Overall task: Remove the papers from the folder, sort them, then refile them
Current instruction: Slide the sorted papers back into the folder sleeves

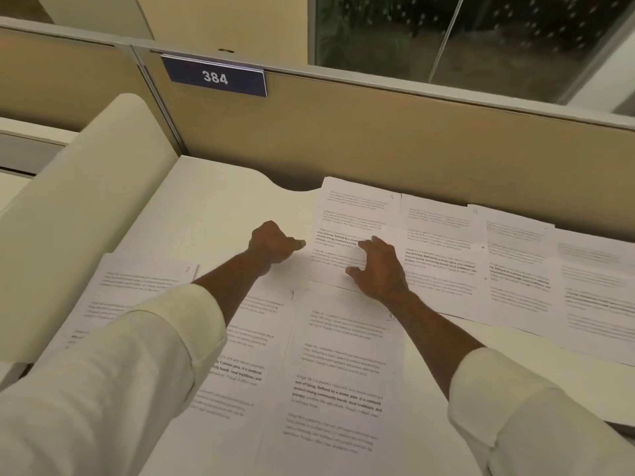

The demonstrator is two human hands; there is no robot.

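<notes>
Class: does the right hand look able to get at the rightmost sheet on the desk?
Probably yes: the rightmost sheet lies uncovered, nothing stands between, and the right hand merely rests on a nearer sheet, holding nothing.

The scene is lit dimly by warm, diffuse light, and the white desk [213,204] is tinted cream. Only faint, soft shadows are cast on it. Print on the right-hand papers [591,290] is smeared by blur, and the partition [378,132] is bowed by wide-angle distortion.
</notes>
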